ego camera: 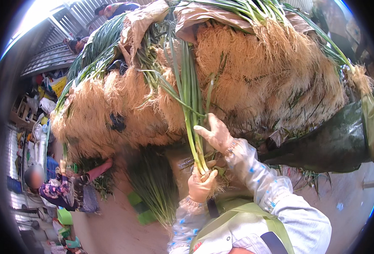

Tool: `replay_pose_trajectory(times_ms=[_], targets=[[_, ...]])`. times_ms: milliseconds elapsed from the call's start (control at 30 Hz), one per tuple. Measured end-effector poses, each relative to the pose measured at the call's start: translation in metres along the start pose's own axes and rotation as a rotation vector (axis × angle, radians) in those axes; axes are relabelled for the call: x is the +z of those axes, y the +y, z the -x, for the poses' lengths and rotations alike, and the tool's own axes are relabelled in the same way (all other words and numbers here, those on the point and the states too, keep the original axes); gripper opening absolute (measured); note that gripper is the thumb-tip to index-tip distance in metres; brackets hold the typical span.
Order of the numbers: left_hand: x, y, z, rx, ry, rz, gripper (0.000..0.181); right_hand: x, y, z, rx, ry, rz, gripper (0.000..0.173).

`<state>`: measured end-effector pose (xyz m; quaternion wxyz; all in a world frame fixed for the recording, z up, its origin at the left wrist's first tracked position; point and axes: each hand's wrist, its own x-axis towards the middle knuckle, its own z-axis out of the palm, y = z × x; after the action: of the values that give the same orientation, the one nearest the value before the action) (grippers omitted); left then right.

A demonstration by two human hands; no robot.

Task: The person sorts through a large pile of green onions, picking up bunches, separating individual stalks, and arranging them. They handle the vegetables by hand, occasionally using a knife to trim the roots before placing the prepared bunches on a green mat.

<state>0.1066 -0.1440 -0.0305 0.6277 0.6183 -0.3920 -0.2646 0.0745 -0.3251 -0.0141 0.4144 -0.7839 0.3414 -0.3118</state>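
Observation:
My left hand (201, 185), in a pale glove, is closed around the root end of a small bunch of green onions (191, 95). Their long leaves rise away from me against the stacked pile. Above it, my right hand (217, 131) lies beside the stalks, thumb stretched out and other fingers curled. A bent green leaf (182, 102) runs to those curled fingers and appears held there; the exact grip is partly hidden. Clear plastic oversleeves with blue marks cover both forearms. Pale roots (217, 187) hang below my left hand.
A tall pile of green onions (269, 73) faces me roots outward, partly covered with brown sheeting (212, 16). More onions (156, 187) lie on the floor at left. A dark green sack-like object (323, 143) stands at right. Another person (59, 193) sits at left near cluttered shelves.

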Motion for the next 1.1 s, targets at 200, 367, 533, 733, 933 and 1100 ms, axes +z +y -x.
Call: replay_pose_trajectory(times_ms=[200, 367, 533, 733, 933, 1100], targets=[[-0.026, 0.0, 0.002, -0.409, 0.097, 0.487, 0.035, -0.02, 0.01, 0.049, -0.107, -0.25, -0.049, 0.029], [-0.041, 0.02, -0.007, -0.354, 0.075, 0.517, 0.033, -0.06, 0.101, 0.122, 0.332, -0.36, 0.309, 0.027], [-0.029, 0.003, 0.0, -0.406, 0.011, 0.398, 0.028, -0.049, 0.093, 0.104, -0.012, -0.055, 0.308, 0.073], [-0.01, 0.005, 0.002, -0.319, -0.032, -0.127, 0.035, 0.003, 0.019, 0.009, -0.071, -0.037, -0.124, 0.052], [-0.032, 0.002, -0.006, -0.393, 0.161, 0.595, 0.038, -0.003, 0.019, 0.06, -0.452, -0.251, -0.084, 0.014], [-0.035, 0.003, -0.013, -0.289, 0.151, 0.454, 0.065, -0.031, 0.097, 0.128, -0.329, -0.446, 0.164, 0.015]])
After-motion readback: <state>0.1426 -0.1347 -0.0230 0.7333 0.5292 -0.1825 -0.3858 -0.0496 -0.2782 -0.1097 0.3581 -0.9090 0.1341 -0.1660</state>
